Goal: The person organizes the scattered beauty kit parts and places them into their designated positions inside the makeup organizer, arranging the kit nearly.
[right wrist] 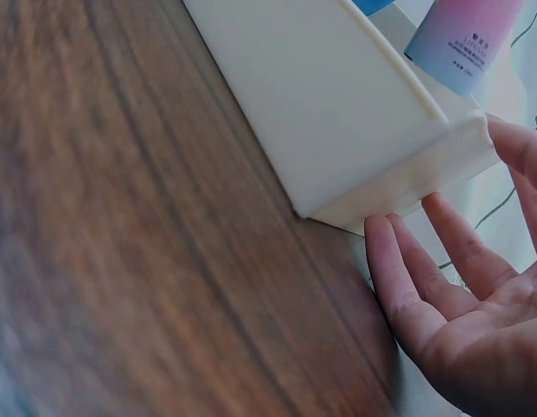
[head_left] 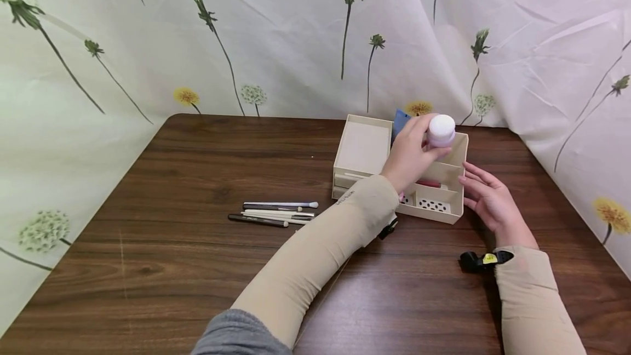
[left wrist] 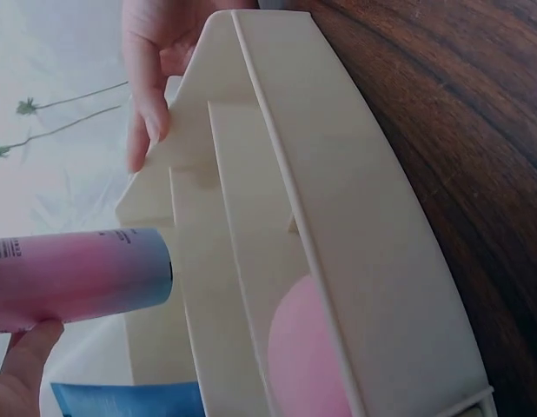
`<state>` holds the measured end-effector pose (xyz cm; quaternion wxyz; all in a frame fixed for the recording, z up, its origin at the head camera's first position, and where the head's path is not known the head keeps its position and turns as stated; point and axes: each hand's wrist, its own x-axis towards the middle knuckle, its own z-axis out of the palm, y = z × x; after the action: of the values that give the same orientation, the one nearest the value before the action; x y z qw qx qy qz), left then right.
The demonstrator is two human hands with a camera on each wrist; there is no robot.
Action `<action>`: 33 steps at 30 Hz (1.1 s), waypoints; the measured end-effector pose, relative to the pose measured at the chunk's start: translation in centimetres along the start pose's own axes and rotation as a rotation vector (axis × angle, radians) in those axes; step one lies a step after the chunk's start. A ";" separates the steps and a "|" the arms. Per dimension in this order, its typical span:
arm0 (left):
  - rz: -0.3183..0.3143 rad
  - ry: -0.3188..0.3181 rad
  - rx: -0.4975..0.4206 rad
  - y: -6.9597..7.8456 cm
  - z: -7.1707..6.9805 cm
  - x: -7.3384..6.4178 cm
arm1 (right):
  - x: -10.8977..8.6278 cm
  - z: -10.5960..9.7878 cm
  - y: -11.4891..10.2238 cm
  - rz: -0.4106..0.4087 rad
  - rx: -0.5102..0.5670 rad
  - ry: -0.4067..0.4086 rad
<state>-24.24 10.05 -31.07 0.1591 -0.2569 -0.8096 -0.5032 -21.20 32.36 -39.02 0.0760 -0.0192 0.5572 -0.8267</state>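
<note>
My left hand (head_left: 410, 149) grips a pink-to-blue cylindrical bottle (left wrist: 86, 274) with a white cap (head_left: 441, 125). The bottle hangs upright over the rear right compartment of a cream desktop organizer (head_left: 436, 215). Only the tip of the left thumb (left wrist: 34, 352) shows in the left wrist view. At the organizer's right side wall, the right hand (head_left: 495, 204) rests its extended fingertips (right wrist: 434, 208) against the outside. Inside the organizer, a blue packet (head_left: 400, 120) stands at the back and a red stick-shaped item (head_left: 430, 183) lies in the middle. A rounded pink item (left wrist: 308, 347) sits in a front compartment.
Several makeup brushes (head_left: 271, 214) lie on the brown wooden table (head_left: 197, 267), left of the organizer. The organizer's left part has a flat tray top (head_left: 366, 144) above drawers. A white floral cloth (head_left: 296, 43) hangs behind the table.
</note>
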 end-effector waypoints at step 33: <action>-0.062 -0.064 0.443 -0.3 2.5 1.7 | 0.1 -0.1 -0.1 0.002 -0.001 -0.003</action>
<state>-25.78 12.64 -31.54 0.1704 -0.2064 -0.9125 -0.3093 -21.29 32.49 -38.99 0.0778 -0.0200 0.5575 -0.8263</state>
